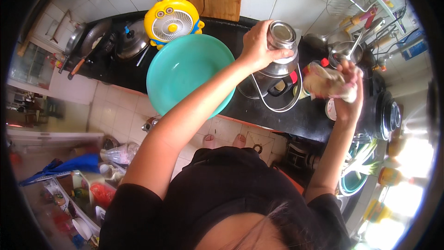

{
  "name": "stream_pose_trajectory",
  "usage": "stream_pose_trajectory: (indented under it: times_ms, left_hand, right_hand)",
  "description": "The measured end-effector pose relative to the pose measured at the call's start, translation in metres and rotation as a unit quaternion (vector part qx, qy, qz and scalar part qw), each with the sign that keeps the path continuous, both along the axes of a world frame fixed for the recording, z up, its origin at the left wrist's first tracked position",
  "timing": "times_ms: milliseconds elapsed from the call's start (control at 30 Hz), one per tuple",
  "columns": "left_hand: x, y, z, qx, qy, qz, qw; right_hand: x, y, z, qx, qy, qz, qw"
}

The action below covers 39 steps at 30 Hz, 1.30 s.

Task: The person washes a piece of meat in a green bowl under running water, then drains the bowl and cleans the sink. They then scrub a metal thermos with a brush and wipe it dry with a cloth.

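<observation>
My left hand (257,47) grips the upper part of a shiny metal vessel (277,69), its thumb across the front. The round metal top (282,34) faces up towards me, and a looped metal handle (275,108) hangs towards the counter's front edge. To the right, my right hand (349,109) is raised over the counter, holding a pale, crumpled cloth (324,81) that is blurred. A large turquoise plastic basin (185,73) stands left of the vessel, partly behind my left forearm.
A yellow cartoon-shaped fan (172,24) stands behind the basin. Pans and a lidded wok (133,43) sit at the left of the black counter (242,107). Ladles hang at right above a metal strainer or pot (345,53). A dark appliance (381,116) is at far right.
</observation>
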State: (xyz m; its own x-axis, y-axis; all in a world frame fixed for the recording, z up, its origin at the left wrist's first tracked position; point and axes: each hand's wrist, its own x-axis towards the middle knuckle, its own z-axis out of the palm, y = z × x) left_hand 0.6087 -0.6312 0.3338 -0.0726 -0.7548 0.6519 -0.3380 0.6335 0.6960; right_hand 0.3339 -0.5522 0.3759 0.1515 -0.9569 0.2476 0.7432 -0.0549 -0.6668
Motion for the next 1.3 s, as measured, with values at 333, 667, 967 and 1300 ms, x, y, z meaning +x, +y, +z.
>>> stream_pose_trajectory:
  times_ms: [333,667,967,1300]
  left_hand:
    - [0.004,0.192,0.174,-0.109,-0.486,-0.283,0.820]
    - [0.012,0.232,0.210,-0.177,-0.460,-0.300,0.817]
    - [0.043,0.238,0.194,-0.122,-0.467,-0.248,0.840]
    - [0.244,0.157,-0.083,0.380,-0.284,0.342,0.811]
  right_hand:
    - [-0.026,0.078,-0.102,0.223,-0.165,-0.134,0.951]
    - [0.003,0.102,-0.104,0.279,0.105,-0.195,0.934]
    - [0.097,0.057,-0.082,0.128,0.461,-0.170,0.862]
    - [0.085,0.037,-0.111,0.042,0.657,-0.162,0.735]
